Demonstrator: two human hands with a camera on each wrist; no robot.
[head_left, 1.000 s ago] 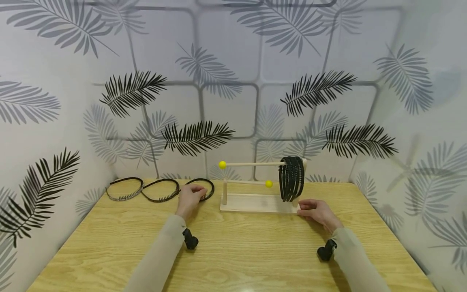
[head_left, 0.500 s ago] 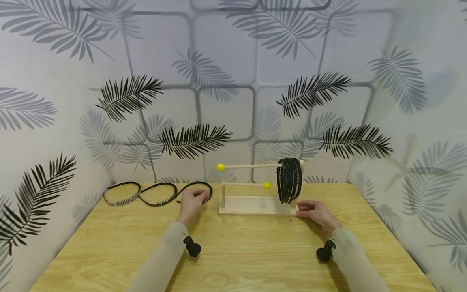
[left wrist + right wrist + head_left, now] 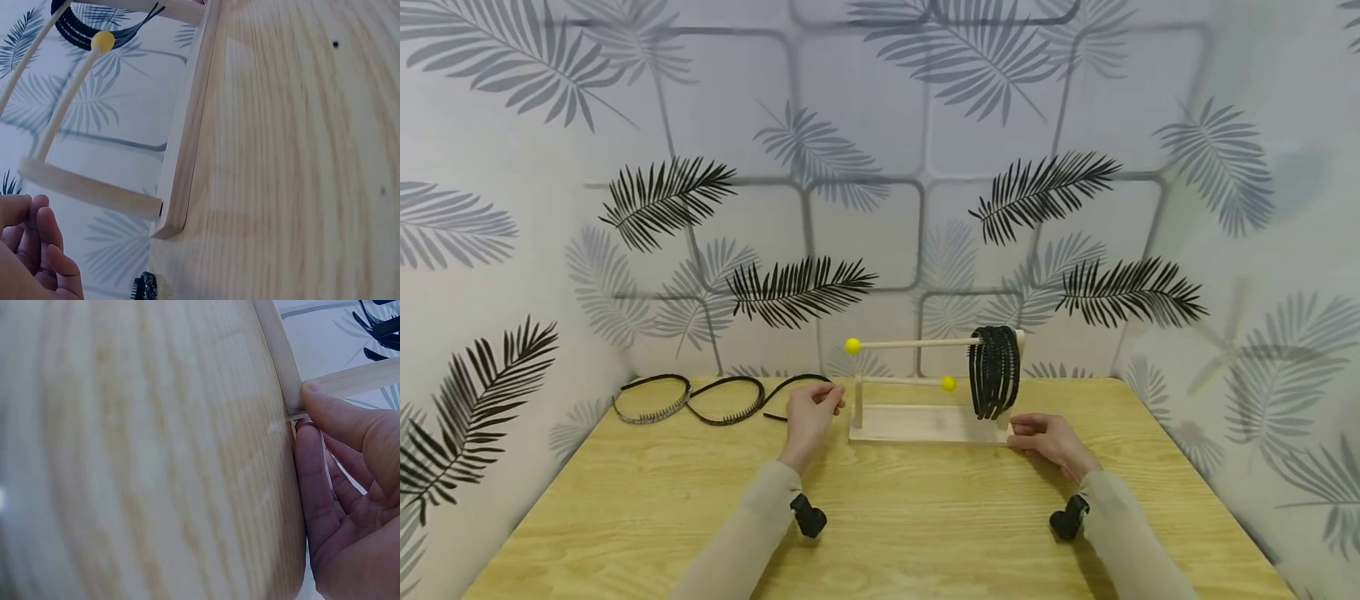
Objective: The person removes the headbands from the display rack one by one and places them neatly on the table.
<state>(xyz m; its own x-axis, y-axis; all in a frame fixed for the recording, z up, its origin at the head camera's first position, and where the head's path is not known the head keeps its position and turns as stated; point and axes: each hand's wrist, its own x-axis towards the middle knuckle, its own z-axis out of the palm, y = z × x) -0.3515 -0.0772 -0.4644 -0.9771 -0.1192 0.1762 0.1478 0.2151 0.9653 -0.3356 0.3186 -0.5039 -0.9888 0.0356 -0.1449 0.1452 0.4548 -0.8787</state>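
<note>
Now pinching the stand (image 3: 925, 425) at its right end with the right hand (image 3: 1051, 442); hovering the left hand (image 3: 811, 417), loosely curled and seemingly gripping nothing, by the left end. Spot 3 bands (image 3: 730, 377) strung from the worktop (image 3: 925, 517)'s back-left corner to that hand, plus a bundle (image 3: 995, 372) hung on the rod (image 3: 917, 343). Best brace firmly, then ease any band straight past the ball (image 3: 852, 345) without snagging.

Three loose headbands (image 3: 763, 396) left of centre; one wooden stand (image 3: 929, 423) and two yellow balls (image 3: 852, 345) at centre; hanging headbands (image 3: 995, 372) overlap uncountably.
</note>
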